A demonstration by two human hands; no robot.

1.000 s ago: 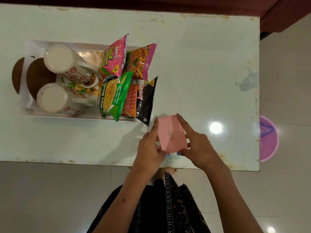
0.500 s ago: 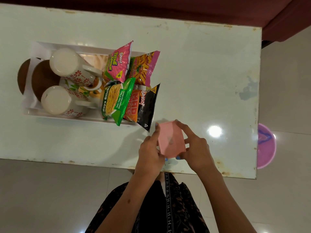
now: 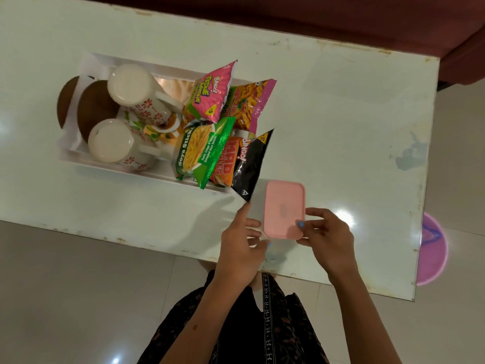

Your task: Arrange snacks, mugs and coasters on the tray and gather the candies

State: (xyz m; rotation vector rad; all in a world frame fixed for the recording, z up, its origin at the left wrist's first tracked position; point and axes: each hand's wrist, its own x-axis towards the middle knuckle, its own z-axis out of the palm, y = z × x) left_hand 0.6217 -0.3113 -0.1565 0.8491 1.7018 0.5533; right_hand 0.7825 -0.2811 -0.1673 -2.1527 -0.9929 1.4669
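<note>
Pink box, lid upward, is sitting over the desk near its 6 o'clock edge. Right hand is pinching its 5 o'clock corner, fingers clamped on the rim; left hand is touching its 9 o'clock side, fingers relaxed and apart. At 10 o'clock, the white tray is carrying four snack packets, two inverted mugs and brown coasters.

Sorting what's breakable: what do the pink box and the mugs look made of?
Pink box: likely plastic, matte, with soft rounded moulded corners and a raised rim. Mugs: probably glazed ceramic, with thick white walls and printed red flowers; melamine can't be ruled out.
</note>
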